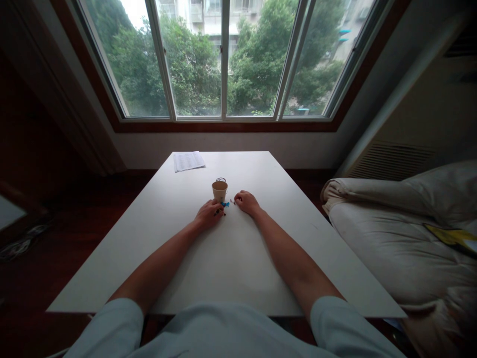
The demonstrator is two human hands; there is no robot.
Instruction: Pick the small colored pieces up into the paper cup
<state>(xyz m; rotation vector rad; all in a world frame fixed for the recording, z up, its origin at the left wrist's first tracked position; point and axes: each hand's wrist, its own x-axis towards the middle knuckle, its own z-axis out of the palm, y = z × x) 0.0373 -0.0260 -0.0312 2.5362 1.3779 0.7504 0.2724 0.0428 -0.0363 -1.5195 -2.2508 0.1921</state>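
Observation:
A light brown paper cup (219, 191) stands upright on the white table (227, 268), its open mouth facing up. My left hand (209, 214) rests just in front of the cup, its fingers curled and closed. Close to its fingertips lie a small bright blue piece (225, 204) and a tiny dark piece (224, 214). To the right, my right hand (247, 202) rests on the tabletop with fingers bent in a pinch. Tiny dark reddish bits (232, 201) lie by its fingertips. What either hand holds, if anything, is too small to make out.
Behind the cup is a thin dark loop (221, 179). Printed papers (189, 161) lie at the table's far left corner. A window (223, 64) is beyond the table. A couch with a pale cover (380, 238) stands to the right, and cables (22, 243) lie on the left floor.

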